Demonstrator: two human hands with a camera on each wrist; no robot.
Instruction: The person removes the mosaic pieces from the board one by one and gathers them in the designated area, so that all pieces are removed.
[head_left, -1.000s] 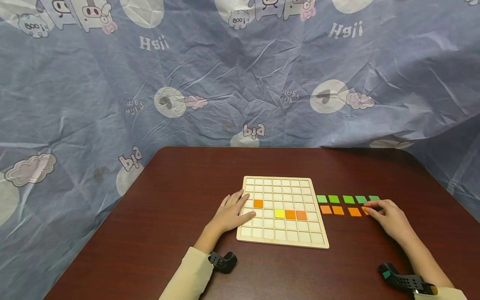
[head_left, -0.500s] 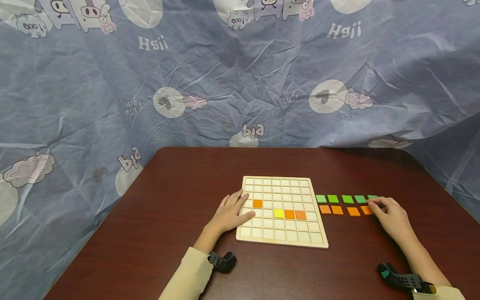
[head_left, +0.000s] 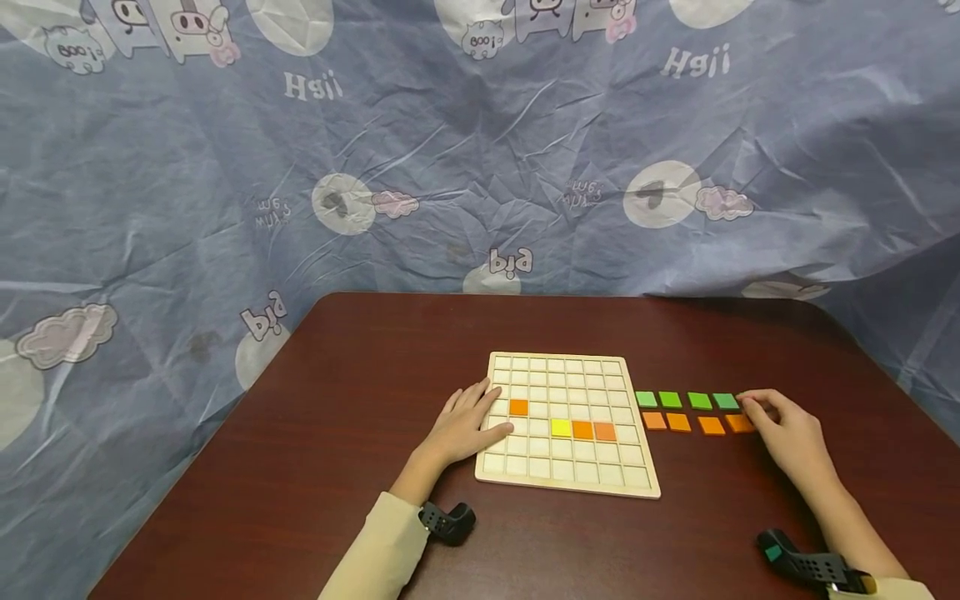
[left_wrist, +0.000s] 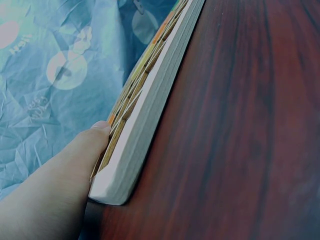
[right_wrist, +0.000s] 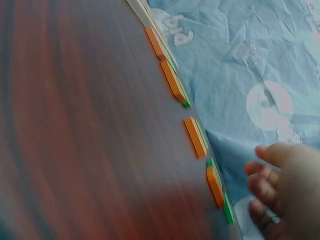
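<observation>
My left hand [head_left: 465, 425] rests on the left edge of a pale wooden grid board [head_left: 540, 483]. Its thumb lies on the board's face, as the left wrist view also shows. Several orange tiles and one yellow tile [head_left: 560, 427] sit in the board's squares. My right hand [head_left: 787, 429] is at the right end of two tile rows, fingers loosely bent and fingertips over the end of the green row. In the right wrist view, an end green tile [right_wrist: 228, 210] stands apart from the fingers. The nearest orange tile [head_left: 739, 423] lies partly beneath that hand.
Right of the board, a green tile [head_left: 647, 399] begins the back row and an orange tile [head_left: 654, 421] the front row. Everything stands on a dark reddish-brown table [head_left: 360, 400]. A printed blue-grey cloth [head_left: 420, 142] hangs behind its far edge.
My right hand has gone from the last orange tile to the end of the green row. That end green tile is now hidden in the head view. My left hand stays put.
</observation>
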